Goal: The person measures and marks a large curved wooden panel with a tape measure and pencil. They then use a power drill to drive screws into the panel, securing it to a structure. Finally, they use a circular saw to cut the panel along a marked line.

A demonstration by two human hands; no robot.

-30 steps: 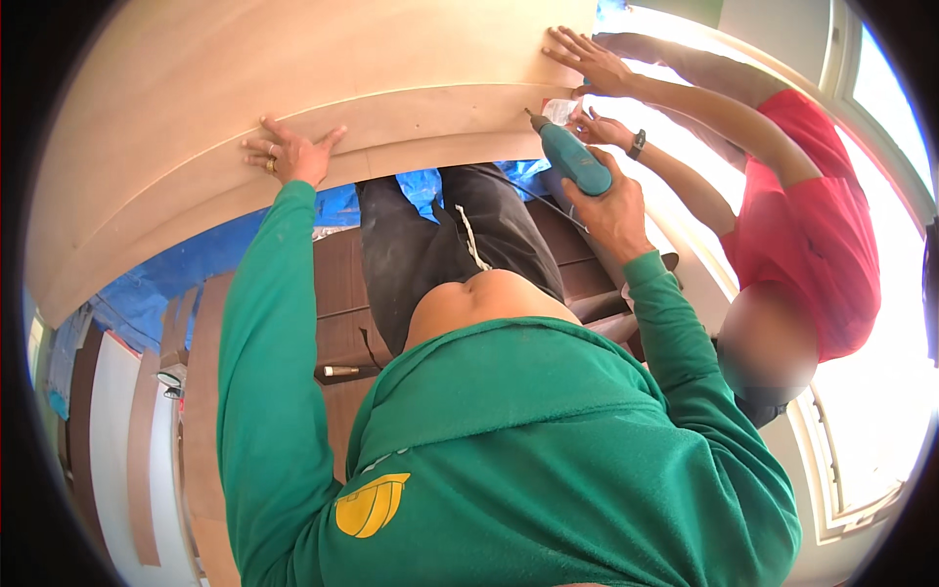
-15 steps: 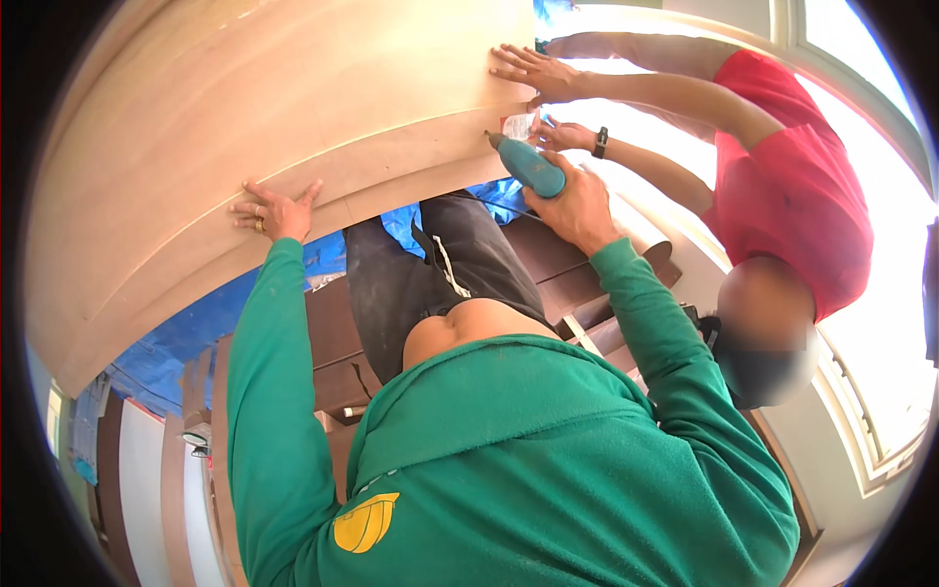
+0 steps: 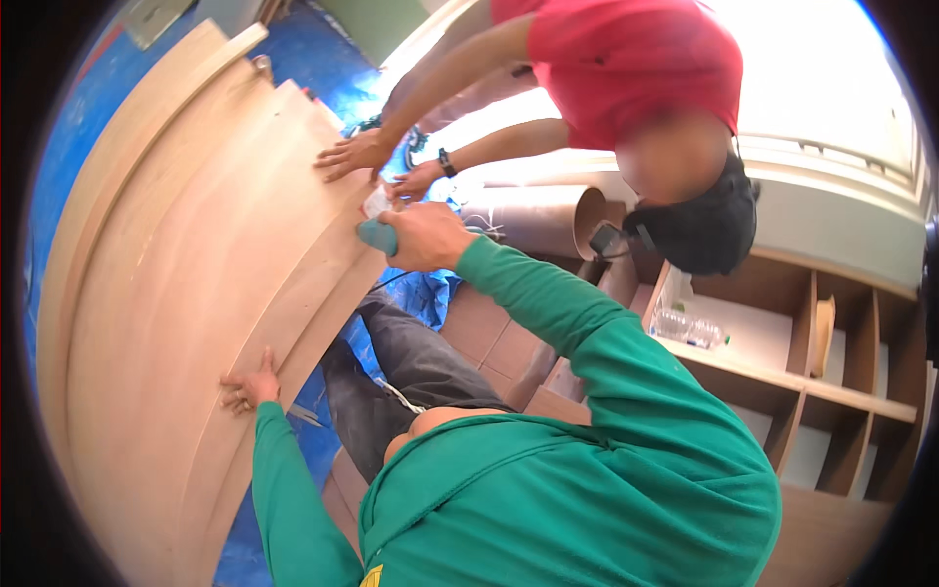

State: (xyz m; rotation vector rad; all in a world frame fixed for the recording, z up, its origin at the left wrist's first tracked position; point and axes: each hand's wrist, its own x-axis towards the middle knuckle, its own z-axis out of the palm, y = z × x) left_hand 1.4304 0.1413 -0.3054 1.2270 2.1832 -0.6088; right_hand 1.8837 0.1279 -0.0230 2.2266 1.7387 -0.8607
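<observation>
The large pale curved wooden panel now fills our left view, our left hand still flat on its edge, our right hand gripping the teal tool tight beside a co-worker's hands.

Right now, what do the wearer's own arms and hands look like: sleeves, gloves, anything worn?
Both arms are in long green sleeves, of the same green top that fills the lower picture, with a yellow patch at the bottom edge. The sleeves reach the wrists. The left hand and right hand are bare: no gloves, and no rings or watch show. The wristband in view is on the hand of the co-worker in red, not the wearer's.
</observation>
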